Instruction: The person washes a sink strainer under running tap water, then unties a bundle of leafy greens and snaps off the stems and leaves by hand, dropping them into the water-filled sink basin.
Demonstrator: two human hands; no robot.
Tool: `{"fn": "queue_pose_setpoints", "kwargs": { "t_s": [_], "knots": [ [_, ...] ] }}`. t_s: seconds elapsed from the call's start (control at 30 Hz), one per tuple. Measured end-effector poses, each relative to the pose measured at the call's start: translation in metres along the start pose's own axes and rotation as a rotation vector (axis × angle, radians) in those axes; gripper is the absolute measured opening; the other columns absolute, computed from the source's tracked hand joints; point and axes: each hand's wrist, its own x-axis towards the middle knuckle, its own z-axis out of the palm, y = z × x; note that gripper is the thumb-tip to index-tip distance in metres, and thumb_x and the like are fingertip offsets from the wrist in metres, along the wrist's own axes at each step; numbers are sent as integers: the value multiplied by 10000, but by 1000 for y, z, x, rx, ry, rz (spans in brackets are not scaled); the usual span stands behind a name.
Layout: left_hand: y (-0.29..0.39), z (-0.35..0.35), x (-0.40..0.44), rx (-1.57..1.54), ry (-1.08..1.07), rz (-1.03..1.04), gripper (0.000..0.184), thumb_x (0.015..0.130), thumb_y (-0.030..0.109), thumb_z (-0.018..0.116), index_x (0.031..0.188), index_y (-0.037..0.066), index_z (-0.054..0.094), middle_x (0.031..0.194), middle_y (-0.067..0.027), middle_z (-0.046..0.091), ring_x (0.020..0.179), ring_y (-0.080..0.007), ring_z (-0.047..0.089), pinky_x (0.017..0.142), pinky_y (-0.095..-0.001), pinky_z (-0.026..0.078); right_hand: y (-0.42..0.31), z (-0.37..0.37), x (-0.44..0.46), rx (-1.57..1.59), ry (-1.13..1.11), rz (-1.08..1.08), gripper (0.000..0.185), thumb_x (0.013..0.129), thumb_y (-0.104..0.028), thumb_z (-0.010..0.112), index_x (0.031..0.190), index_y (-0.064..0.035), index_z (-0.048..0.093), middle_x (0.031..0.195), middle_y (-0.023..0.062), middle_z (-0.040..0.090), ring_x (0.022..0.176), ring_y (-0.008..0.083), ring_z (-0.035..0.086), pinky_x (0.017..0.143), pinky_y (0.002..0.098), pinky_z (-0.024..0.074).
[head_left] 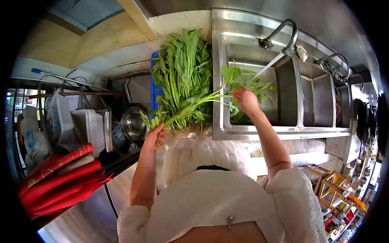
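Note:
My left hand (156, 135) is closed around the lower end of a bunch of long-stemmed leafy greens (194, 106). The bunch stretches right, over the rim of the left sink basin. Above that basin, my right hand (245, 99) is closed near the stem tips; what its fingers pinch is too small to make out. A tall heap of greens (182, 60) with roots toward me lies in a blue crate (154, 89) left of the sink. Loose leaves (253, 86) lie in the left basin, where water (268, 67) runs from a curved faucet (292, 32).
More basins (318, 95) of the steel sink continue to the right. On the left are a metal bowl (134, 122), white plastic baskets (99, 131) and red bags (60, 186). A wooden stool (334, 184) stands at the lower right.

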Motion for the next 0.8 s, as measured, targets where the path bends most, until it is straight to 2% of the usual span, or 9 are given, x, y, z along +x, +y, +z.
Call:
{"fn": "queue_pose_setpoints", "kwargs": {
  "t_s": [0.07, 0.17, 0.27, 0.37, 0.53, 0.6, 0.67, 0.73, 0.8],
  "knots": [
    [2, 0, 0, -68, -156, -30, 171, 784, 229, 592, 791, 132, 451, 505, 27, 402, 392, -67, 347, 322, -209, 201, -8, 22, 2, -33, -28, -190, 124, 725, -136, 555, 843, -107, 583, 875, 68, 566, 859, 255, 524, 781, 354, 409],
    [8, 7, -7, -78, -207, -29, 174, 793, 225, 579, 777, 120, 441, 512, 25, 389, 389, -67, 326, 322, -209, 198, -15, 50, 9, -18, 89, -276, 116, 729, -154, 552, 838, -115, 564, 855, 54, 570, 866, 244, 520, 785, 353, 391],
    [18, 14, -16, -62, -213, 0, 189, 821, 248, 535, 757, 110, 424, 510, 25, 358, 383, -70, 304, 322, -205, 206, -15, 58, 16, -50, -60, -293, 118, 739, -184, 549, 837, -119, 539, 817, 53, 579, 817, 235, 541, 766, 345, 382],
    [20, 16, -19, -66, -215, 32, 224, 848, 278, 491, 731, 106, 409, 504, 25, 332, 371, -74, 285, 326, -203, 217, -12, 50, 18, 183, -200, -165, 182, 767, -240, 549, 887, -112, 501, 773, 75, 600, 729, 238, 576, 752, 344, 381],
    [20, 29, -20, -113, -235, 123, 245, 858, 290, 471, 707, 111, 399, 498, 28, 326, 358, -77, 275, 338, -205, 217, -5, 28, 5, 294, -338, -27, 235, 789, -282, 548, 895, -74, 519, 803, 89, 605, 768, 251, 578, 684, 343, 440],
    [16, 29, -15, -264, -284, 109, 159, 828, 228, 534, 837, 89, 458, 531, 28, 364, 414, -72, 320, 344, -207, 214, 1, 27, -2, 337, -381, -38, 233, 786, -270, 553, 904, -69, 538, 803, 99, 605, 741, 247, 581, 657, 325, 455],
    [13, 34, -13, -265, -290, 114, 168, 830, 226, 530, 909, 83, 490, 536, 30, 370, 420, -71, 327, 353, -208, 221, 8, 29, -6, 425, -332, -11, 192, 779, -246, 558, 874, -79, 571, 763, 103, 604, 703, 244, 582, 651, 323, 454],
    [14, 56, -25, -52, -186, 195, 194, 855, 261, 484, 765, 91, 453, 523, 37, 365, 396, -66, 311, 360, -199, 231, 18, 30, -6, 454, -225, 6, 155, 774, -215, 557, 832, -77, 596, 700, 101, 594, 658, 228, 574, 629, 309, 450],
    [12, 73, -40, 53, -211, 239, 198, 854, 246, 490, 946, 71, 506, 538, 37, 365, 423, -67, 322, 372, -203, 233, 27, 29, -3, 462, -191, 150, 159, 773, -195, 547, 796, -48, 603, 687, 105, 591, 635, 206, 560, 614, 303, 442]
  ]
}}
